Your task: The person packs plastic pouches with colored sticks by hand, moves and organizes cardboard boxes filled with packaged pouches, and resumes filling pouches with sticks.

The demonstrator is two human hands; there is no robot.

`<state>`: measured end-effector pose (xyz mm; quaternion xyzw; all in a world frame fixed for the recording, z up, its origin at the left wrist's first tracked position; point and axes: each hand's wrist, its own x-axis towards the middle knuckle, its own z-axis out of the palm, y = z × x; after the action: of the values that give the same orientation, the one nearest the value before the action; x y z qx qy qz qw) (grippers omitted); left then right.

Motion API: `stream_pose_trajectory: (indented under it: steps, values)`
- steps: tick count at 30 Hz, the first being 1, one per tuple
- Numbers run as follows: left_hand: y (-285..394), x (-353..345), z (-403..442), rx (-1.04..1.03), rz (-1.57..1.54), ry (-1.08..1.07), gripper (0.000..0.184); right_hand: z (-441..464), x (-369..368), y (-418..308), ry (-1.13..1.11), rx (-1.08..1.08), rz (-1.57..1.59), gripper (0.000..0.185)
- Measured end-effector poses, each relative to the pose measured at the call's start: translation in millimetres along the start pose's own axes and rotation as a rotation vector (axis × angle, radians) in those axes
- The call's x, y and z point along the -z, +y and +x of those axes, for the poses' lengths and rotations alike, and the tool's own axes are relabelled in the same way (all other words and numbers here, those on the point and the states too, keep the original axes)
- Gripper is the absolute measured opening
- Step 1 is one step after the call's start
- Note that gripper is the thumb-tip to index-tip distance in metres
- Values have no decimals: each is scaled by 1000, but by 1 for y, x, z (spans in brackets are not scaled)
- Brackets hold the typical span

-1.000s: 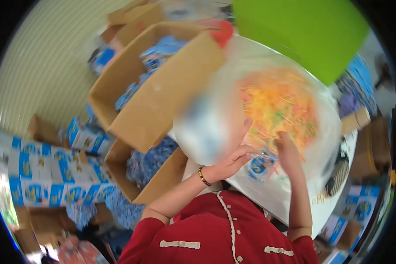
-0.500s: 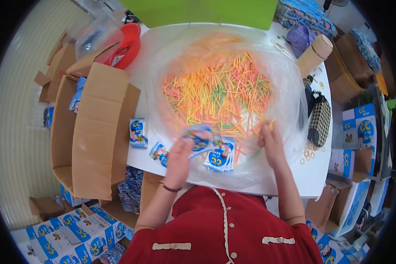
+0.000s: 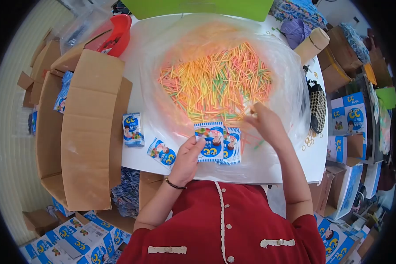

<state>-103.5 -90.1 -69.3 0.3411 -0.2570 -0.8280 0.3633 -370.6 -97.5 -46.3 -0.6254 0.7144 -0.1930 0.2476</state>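
In my left hand [image 3: 187, 159] is a blue-and-white printed packet [image 3: 210, 147], pinched between thumb and fingers near its left edge. Behind it, further packets [image 3: 232, 147] overlap on the clear plastic. My right hand [image 3: 266, 125] is at the near edge of a big heap of thin coloured sticks [image 3: 215, 83], yellow, pink, orange and green. Its fingertips are pressed together against the sticks, and whatever they grip is too small to make out. The heap lies in a spread clear plastic bag [image 3: 290, 92]. Left of my left hand lies a single packet [image 3: 162, 153].
A packet stack [image 3: 133, 130] sits at the white table's left side [image 3: 147, 163], beside an open cardboard box [image 3: 90, 132]. A red basin [image 3: 120, 35] is behind. On the right are a beige bottle [image 3: 311, 45], a checked pouch [image 3: 317, 110] and rubber bands [image 3: 310, 140].
My left hand has moved right and slightly down, and its packet now hangs flat in front of the others. My right hand has moved left and up to the heap's edge.
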Motion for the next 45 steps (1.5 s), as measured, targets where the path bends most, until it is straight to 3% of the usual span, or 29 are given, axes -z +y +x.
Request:
stream_pose_trajectory:
  steps: [4, 7, 10, 13, 16, 20, 25, 28, 31, 37, 40, 45]
  values:
    - [3, -4, 0, -35, -65, 13, 26, 11, -21, 6, -174, 83, -189, 23]
    - [8, -2, 1, -55, -129, 43, 26, 16, -10, 14, 21, 196, 86, 19]
    - [11, -2, 7, -39, -152, 52, 26, 24, -18, 21, 74, 49, 762, 15]
    - [10, -8, 20, -27, -110, 4, 26, 28, -45, 33, 171, 115, 811, 13]
    - [-1, -2, 33, -23, -28, -38, 25, 22, -52, 36, 224, 126, 606, 15]
    - [-4, 1, 34, -70, 148, -23, 23, 19, -45, 28, 259, 29, 891, 17]
    - [6, -12, 39, -132, 23, 52, 22, 21, -50, 26, 382, -202, 1052, 22]
    - [1, -4, 43, -62, -9, 79, 22, 25, -49, 35, 323, -140, 1414, 25]
    - [2, -4, 39, -91, 75, 67, 20, 25, -43, 26, 272, -142, 1371, 24]
    - [-2, 4, 31, -234, 261, 86, 18, 9, -25, -29, 147, 188, 1406, 21]
    - [-1, 0, 28, -295, 349, 94, 21, 4, -20, -59, 121, 383, 1218, 20]
    - [-1, -3, 28, -429, 467, 66, 24, 3, -23, -83, 54, 521, 1116, 18]
